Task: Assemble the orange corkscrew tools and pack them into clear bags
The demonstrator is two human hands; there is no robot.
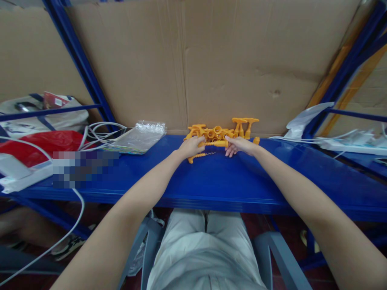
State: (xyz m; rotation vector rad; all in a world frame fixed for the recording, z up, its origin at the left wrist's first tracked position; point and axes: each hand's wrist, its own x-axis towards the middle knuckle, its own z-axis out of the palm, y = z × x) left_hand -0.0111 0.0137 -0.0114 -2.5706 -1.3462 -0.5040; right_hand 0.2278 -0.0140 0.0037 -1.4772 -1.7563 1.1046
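Observation:
A yellow plastic corkscrew (218, 143) lies level between my two hands. My left hand (192, 147) is closed around its left end. The thumb and forefinger of my right hand (237, 146) close on its right end, with the other fingers loosely bent. Just below, another yellow corkscrew handle (196, 156) rests on the blue table, its bare metal spiral (211, 153) pointing right. Behind my hands is a pile of yellow corkscrew parts (217, 129), some with round open ends facing me. Two T-shaped yellow pieces (248, 127) stand upright at the pile's right.
The blue table (223, 181) backs onto a cardboard wall (226, 60). Left are clear plastic bags (140, 137), white cables (102, 127), a red bag (45, 145) and a power strip (27, 177). Another strip (356, 145) lies right. Blue posts (78, 56) frame the space.

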